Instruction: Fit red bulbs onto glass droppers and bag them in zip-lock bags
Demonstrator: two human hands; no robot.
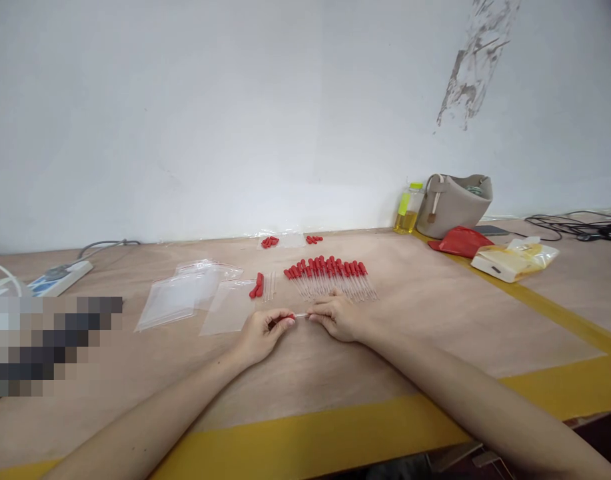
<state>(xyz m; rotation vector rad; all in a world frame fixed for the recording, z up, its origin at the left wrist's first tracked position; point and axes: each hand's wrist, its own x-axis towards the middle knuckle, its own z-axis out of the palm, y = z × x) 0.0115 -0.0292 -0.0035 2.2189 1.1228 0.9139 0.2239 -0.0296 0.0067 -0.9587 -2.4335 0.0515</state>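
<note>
My left hand (265, 333) pinches a red rubber bulb (292, 317), mostly hidden by its fingers. From the other side, my right hand (338, 316) grips a thin clear glass tube (301, 315) whose left end meets the bulb. How far the tube sits inside the bulb I cannot tell. Just beyond my hands lies a fanned row of droppers with red bulbs (330, 268). Left of that row are a few bare glass tubes (270, 287) beside loose red bulbs (256, 287). Clear zip bags (170, 300) lie further left, partly overlapping.
Two small piles of red bulbs (270, 242) lie near the wall. A power strip (60, 279) is at the left. At the back right stand a bottle of yellow liquid (408, 210) and a grey bag (458, 207), near a red pouch (459, 242) and a yellow-white packet (514, 259).
</note>
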